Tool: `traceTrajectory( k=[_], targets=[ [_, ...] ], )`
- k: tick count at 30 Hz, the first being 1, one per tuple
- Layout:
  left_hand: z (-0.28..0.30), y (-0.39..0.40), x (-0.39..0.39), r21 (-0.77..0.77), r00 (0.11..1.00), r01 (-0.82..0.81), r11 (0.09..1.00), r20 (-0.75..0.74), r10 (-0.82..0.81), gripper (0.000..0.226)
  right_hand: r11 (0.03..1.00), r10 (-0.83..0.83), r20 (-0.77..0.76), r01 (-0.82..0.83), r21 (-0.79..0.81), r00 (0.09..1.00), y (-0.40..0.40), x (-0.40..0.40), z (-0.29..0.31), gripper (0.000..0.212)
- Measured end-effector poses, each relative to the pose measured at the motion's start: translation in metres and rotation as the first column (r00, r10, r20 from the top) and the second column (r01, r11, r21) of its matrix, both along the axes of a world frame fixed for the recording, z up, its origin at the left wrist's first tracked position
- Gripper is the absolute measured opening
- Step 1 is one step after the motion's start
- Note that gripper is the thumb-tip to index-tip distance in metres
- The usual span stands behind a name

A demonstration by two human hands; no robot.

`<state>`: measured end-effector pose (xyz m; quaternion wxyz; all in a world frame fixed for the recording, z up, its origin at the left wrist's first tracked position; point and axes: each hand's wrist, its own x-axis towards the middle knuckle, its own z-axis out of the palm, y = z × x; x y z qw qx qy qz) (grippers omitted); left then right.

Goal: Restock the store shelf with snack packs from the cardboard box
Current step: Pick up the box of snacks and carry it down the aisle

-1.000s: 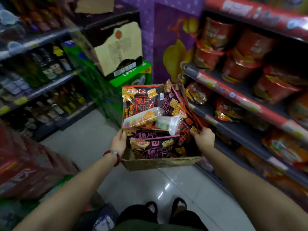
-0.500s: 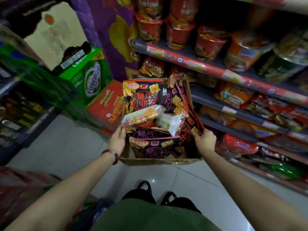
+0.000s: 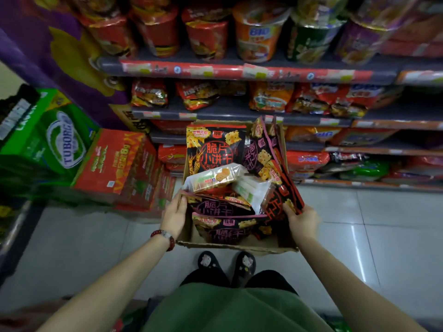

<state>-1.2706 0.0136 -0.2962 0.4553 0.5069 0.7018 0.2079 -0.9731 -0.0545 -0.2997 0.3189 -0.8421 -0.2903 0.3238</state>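
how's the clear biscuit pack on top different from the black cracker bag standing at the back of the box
The clear biscuit pack is see-through, pale, with round biscuits pictured on it; the black cracker bag is opaque black with square crackers printed on it. The biscuit pack lies on its side across the pile; the cracker bag stands upright against the far wall. The biscuit pack looks smaller. Both sit in the cardboard box.

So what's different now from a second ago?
The person turned right to face the shelf head-on, bringing the box along; the green beer crates slid off to the left. Both hands, left and right, keep holding the box sides, and the packs inside haven't shifted.
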Motion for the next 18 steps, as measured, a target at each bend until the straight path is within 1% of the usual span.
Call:
traceTrajectory(
  k=[2, 4, 7, 10, 14, 18],
  targets=[
    [0.003, 0.002, 0.020, 0.017, 0.998, 0.059, 0.998, 0.003, -0.059, 0.044, 0.999, -0.053, -0.024, 0.053, -0.011, 0.998, -0.013, 0.011, -0.002, 0.026],
    [0.006, 0.005, 0.038, 0.006, 0.993, 0.115, 0.993, 0.006, -0.115, 0.042, 0.994, -0.105, -0.017, 0.105, -0.024, 0.994, -0.026, 0.023, -0.004, 0.028],
    [0.005, 0.015, 0.064, 0.019, 0.970, 0.244, 0.970, -0.023, -0.244, 0.037, 0.980, -0.198, -0.007, 0.197, -0.028, 0.980, -0.043, 0.039, -0.008, 0.030],
    [-0.003, 0.029, 0.090, -0.006, 0.946, 0.322, 0.947, -0.028, -0.322, 0.040, 0.951, -0.307, -0.012, 0.306, -0.045, 0.952, -0.059, 0.051, -0.009, 0.031],
    [-0.007, 0.051, 0.130, -0.032, 0.883, 0.469, 0.883, 0.013, -0.469, 0.042, 0.880, -0.475, -0.033, 0.473, -0.054, 0.880, -0.074, 0.067, -0.014, 0.030],
    [-0.012, 0.079, 0.178, -0.035, 0.795, 0.607, 0.794, 0.019, -0.607, 0.042, 0.773, -0.632, -0.015, 0.630, -0.078, 0.775, -0.085, 0.077, -0.021, 0.027]
  ],
)
